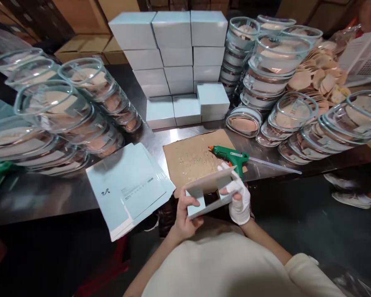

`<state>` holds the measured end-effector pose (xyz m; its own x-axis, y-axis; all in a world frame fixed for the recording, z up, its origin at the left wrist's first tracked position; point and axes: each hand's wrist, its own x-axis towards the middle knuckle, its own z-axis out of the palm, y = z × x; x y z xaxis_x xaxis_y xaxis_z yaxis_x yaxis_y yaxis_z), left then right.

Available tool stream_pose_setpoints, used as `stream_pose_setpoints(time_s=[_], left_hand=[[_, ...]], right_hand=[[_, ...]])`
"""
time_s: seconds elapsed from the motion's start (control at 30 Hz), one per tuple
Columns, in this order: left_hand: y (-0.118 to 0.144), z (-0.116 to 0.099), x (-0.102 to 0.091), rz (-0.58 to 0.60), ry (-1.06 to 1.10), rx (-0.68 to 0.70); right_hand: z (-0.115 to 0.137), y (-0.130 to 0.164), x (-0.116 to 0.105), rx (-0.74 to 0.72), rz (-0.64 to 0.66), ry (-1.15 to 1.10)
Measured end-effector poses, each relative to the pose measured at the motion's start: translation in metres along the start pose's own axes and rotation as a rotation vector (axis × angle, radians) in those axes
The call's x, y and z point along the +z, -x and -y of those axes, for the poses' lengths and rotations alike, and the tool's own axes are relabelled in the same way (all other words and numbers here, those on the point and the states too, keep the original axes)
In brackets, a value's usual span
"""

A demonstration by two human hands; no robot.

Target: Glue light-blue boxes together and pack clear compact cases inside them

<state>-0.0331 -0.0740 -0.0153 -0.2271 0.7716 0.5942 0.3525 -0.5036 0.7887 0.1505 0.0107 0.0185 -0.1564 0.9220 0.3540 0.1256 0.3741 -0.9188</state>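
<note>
Between my two hands is a partly folded cardboard box, pale blue with a light inner side, held just off the table's front edge. My bare left hand grips its left end, the fingers reaching over a flap. On its right end, my right hand is closed in a white glove with some fingertips bare. Just beyond lies a green glue gun with an orange tip and a clear glue stick, resting on a brown cardboard sheet. Flat pale blue box blanks are stacked on the left.
Assembled boxes are piled at the back middle. Stacks of glass containers stand at left, more glass containers at right. Fanned beige pieces lie at far right. A person's shoe shows beyond the table.
</note>
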Motion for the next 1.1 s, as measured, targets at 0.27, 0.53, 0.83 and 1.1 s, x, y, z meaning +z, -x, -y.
stream_pose_setpoints(time_s=[0.27, 0.53, 0.83, 1.1], left_hand=[[-0.017, -0.005, -0.007, 0.118, -0.165, 0.110], [-0.022, 0.008, -0.025, -0.021, -0.213, -0.139], [-0.032, 0.003, -0.016, -0.158, -0.173, -0.289], [-0.054, -0.009, -0.001, -0.190, -0.193, -0.216]], right_hand=[[-0.005, -0.013, -0.007, 0.173, -0.168, -0.155], [-0.030, -0.082, -0.066, 0.657, 0.108, 0.729], [-0.014, -0.084, -0.065, 0.647, -0.001, 0.283], [0.047, -0.046, -0.042, 0.414, 0.099, -0.122]])
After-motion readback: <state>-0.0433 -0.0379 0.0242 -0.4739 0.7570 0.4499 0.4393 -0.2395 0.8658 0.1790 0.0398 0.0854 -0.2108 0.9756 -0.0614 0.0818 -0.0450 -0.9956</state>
